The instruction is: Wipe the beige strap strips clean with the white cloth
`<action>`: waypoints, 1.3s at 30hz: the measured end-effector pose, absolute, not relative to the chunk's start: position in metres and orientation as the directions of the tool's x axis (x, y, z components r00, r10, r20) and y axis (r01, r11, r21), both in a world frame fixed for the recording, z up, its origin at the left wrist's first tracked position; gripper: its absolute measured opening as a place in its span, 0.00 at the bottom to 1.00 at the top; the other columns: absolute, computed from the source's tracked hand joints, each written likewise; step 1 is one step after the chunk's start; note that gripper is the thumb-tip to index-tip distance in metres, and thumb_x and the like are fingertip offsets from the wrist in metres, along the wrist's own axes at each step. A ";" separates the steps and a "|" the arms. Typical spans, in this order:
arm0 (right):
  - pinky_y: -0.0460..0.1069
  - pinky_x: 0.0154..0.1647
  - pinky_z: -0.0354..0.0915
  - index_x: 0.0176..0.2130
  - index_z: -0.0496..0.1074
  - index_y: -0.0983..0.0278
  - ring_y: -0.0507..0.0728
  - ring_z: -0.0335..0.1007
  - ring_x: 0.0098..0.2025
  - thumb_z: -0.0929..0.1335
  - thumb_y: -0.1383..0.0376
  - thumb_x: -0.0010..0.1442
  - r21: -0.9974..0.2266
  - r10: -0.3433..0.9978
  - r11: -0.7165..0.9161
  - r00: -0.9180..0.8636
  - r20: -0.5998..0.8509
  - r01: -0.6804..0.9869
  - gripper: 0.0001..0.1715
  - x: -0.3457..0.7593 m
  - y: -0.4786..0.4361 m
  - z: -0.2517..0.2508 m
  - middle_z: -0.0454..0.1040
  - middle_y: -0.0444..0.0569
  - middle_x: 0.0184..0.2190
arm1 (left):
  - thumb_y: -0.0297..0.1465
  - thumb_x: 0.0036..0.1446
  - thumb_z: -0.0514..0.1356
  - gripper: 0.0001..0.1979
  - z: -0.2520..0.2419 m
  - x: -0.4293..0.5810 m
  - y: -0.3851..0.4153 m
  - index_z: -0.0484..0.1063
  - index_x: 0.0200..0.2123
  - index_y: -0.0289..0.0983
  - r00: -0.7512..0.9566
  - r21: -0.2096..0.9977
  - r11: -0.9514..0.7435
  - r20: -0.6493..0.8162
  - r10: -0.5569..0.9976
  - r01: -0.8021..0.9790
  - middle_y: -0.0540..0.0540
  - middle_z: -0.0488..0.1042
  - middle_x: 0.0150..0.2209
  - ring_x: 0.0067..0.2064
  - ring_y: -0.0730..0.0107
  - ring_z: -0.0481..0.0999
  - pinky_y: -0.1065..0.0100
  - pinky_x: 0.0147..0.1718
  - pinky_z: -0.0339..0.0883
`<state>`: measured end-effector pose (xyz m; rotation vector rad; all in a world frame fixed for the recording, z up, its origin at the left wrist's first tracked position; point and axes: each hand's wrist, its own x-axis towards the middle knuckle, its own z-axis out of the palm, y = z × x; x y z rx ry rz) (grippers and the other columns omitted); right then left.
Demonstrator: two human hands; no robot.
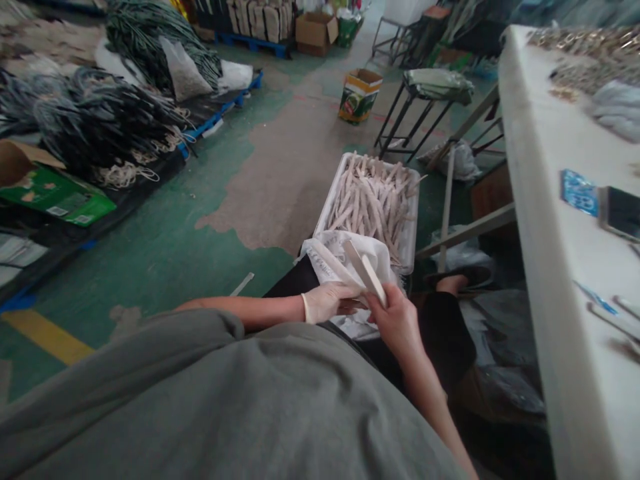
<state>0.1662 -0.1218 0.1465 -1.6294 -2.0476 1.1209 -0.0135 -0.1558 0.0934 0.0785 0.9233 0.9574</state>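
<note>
My left hand (327,300), in a thin whitish glove, is closed around a pale flat strip (333,261) that points away from me. My bare right hand (397,321) grips a pale, straight flat piece (374,281), whose exact kind I cannot make out. A second, greyer length (356,259) lies just beside it, between the hands. Both hands meet above my lap, over a white woven sack (377,248). Beyond the sack, a white plastic crate (411,250) holds a heap of similar pale strips (373,200). My fingertips are partly hidden.
To the right runs a white-topped table (530,200) with a phone (623,212), a blue packet (579,192) and tweezer-like tools (613,320). A stool (400,117) and a carton (360,97) stand ahead. Dark cord bundles (85,120) lie on pallets at left.
</note>
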 end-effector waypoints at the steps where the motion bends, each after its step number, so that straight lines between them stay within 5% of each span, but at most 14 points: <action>1: 0.49 0.25 0.64 0.33 0.66 0.59 0.57 0.71 0.19 0.65 0.51 0.58 -0.737 0.915 0.047 -0.326 -0.240 0.674 0.14 0.164 -0.121 0.147 0.73 0.42 0.17 | 0.38 0.45 0.75 0.19 0.094 -0.013 -0.155 0.78 0.37 0.34 0.230 0.444 0.589 -0.632 0.740 -0.675 0.44 0.80 0.35 0.37 0.68 0.78 0.69 0.38 0.67; 6: 0.49 0.24 0.66 0.33 0.68 0.59 0.56 0.73 0.19 0.66 0.50 0.58 -0.747 0.902 0.025 -0.337 -0.270 0.665 0.16 0.174 -0.122 0.154 0.78 0.44 0.22 | 0.34 0.43 0.75 0.14 0.099 -0.035 -0.149 0.77 0.31 0.35 0.060 0.477 0.481 -0.661 0.748 -0.736 0.46 0.80 0.34 0.35 0.71 0.76 0.69 0.40 0.65; 11: 0.48 0.23 0.65 0.33 0.68 0.59 0.56 0.72 0.18 0.66 0.49 0.57 -0.748 0.910 0.040 -0.333 -0.246 0.662 0.16 0.158 -0.117 0.156 0.76 0.43 0.19 | 0.40 0.39 0.77 0.21 0.101 -0.023 -0.154 0.79 0.34 0.34 0.203 0.497 0.545 -0.586 0.785 -0.675 0.45 0.80 0.34 0.37 0.67 0.77 0.67 0.41 0.64; 17: 0.48 0.21 0.63 0.33 0.70 0.59 0.56 0.71 0.18 0.67 0.47 0.56 -0.727 0.921 0.033 -0.303 -0.245 0.686 0.19 0.173 -0.120 0.163 0.76 0.45 0.19 | 0.39 0.38 0.77 0.21 0.103 -0.038 -0.144 0.80 0.35 0.35 0.064 0.532 0.441 -0.584 0.809 -0.723 0.44 0.80 0.38 0.40 0.69 0.77 0.68 0.43 0.62; 23: 0.49 0.23 0.65 0.34 0.70 0.59 0.57 0.72 0.19 0.68 0.46 0.56 -0.722 0.943 0.068 -0.280 -0.178 0.689 0.19 0.164 -0.121 0.157 0.75 0.43 0.17 | 0.43 0.37 0.77 0.24 0.104 -0.016 -0.149 0.80 0.35 0.34 0.270 0.475 0.554 -0.541 0.797 -0.684 0.43 0.80 0.37 0.39 0.65 0.77 0.65 0.43 0.65; 29: 0.49 0.24 0.67 0.34 0.71 0.59 0.58 0.74 0.21 0.68 0.47 0.57 -0.716 0.932 0.022 -0.273 -0.237 0.698 0.19 0.188 -0.128 0.157 0.80 0.47 0.24 | 0.40 0.41 0.76 0.20 0.109 -0.026 -0.144 0.81 0.37 0.36 0.122 0.528 0.455 -0.547 0.828 -0.717 0.43 0.81 0.42 0.42 0.68 0.77 0.69 0.43 0.63; 35: 0.49 0.24 0.66 0.34 0.69 0.59 0.57 0.74 0.20 0.68 0.48 0.58 -0.737 0.944 0.048 -0.273 -0.188 0.674 0.18 0.175 -0.127 0.157 0.79 0.46 0.22 | 0.41 0.42 0.76 0.20 0.107 -0.005 -0.149 0.81 0.35 0.34 0.291 0.484 0.559 -0.521 0.802 -0.673 0.43 0.80 0.36 0.39 0.64 0.77 0.64 0.45 0.65; 39: 0.49 0.26 0.67 0.34 0.70 0.59 0.58 0.76 0.23 0.69 0.48 0.58 -0.721 0.945 0.006 -0.240 -0.223 0.693 0.18 0.194 -0.131 0.158 0.81 0.47 0.25 | 0.38 0.47 0.74 0.18 0.111 -0.021 -0.141 0.81 0.40 0.36 0.156 0.526 0.474 -0.538 0.829 -0.706 0.43 0.81 0.43 0.46 0.64 0.77 0.65 0.49 0.63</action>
